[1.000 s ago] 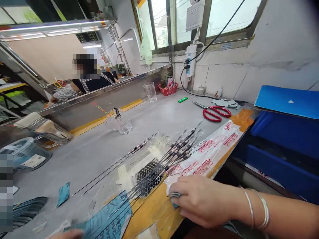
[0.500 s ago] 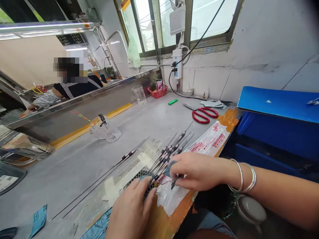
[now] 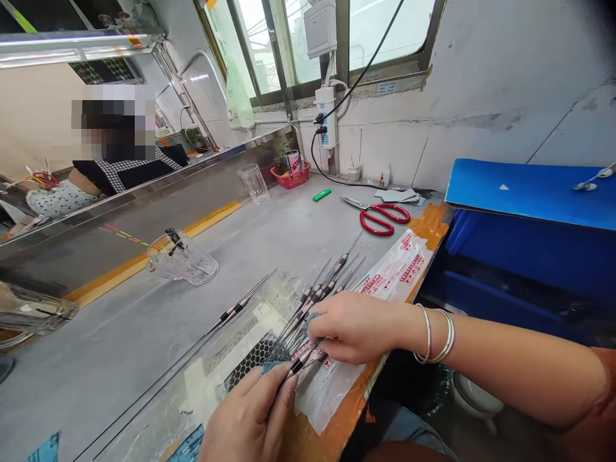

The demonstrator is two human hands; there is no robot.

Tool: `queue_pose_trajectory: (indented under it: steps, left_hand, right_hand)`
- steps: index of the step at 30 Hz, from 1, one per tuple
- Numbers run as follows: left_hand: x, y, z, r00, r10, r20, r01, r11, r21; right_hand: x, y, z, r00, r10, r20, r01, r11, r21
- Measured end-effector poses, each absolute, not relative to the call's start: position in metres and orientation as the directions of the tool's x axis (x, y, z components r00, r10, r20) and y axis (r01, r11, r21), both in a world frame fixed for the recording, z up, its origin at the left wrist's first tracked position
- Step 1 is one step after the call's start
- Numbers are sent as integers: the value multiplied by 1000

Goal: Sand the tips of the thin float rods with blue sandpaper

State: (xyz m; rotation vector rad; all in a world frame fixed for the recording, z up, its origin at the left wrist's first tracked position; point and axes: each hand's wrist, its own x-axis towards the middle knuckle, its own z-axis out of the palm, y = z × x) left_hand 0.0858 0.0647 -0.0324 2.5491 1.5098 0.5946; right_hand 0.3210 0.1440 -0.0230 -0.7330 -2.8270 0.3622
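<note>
My left hand (image 3: 255, 410) pinches a thin fishing float (image 3: 299, 363) with black and pale pink bands, between thumb and fingertips. Close by, my right hand (image 3: 353, 324) is closed at the float's upper right end, fingers bent. A grey-blue piece of sandpaper (image 3: 312, 319) shows at its fingertips; the exact grip is hidden. Beyond the hands lies a bundle of similar banded floats (image 3: 320, 292). Two more long floats (image 3: 235, 308) rest to the left. Under my left fingers is a bit of blue sheet beside a black honeycomb-patterned mat (image 3: 250, 359).
Red-handled scissors (image 3: 380, 218), a green marker-like stick (image 3: 322, 194) and a red basket (image 3: 291, 176) stand farther back. A glass mug (image 3: 190, 260) holds floats; another glass (image 3: 254, 184) stands behind. A blue box (image 3: 524, 192) is at right. Another person sits beyond the partition.
My right hand has moved left, closer to my left hand. The banded float shows more clearly between the hands. The camera view has shifted slightly.
</note>
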Motion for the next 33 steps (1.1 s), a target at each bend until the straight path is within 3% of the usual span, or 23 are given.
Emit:
queue_pose_trajectory:
  steps: [6, 17, 33]
  left_hand:
    - [88, 64, -34, 415, 877, 241, 814, -476, 332]
    - [87, 66, -33, 420, 888, 188, 827, -460, 324]
    - [93, 65, -32, 414, 889, 195, 830, -457, 319]
  right_hand:
    - [315, 143, -26, -846, 499, 190, 386, 817, -430]
    - [315, 144, -28, -831, 481, 280, 362, 850, -383]
    - [315, 145, -32, -824, 465, 323, 315, 851, -421]
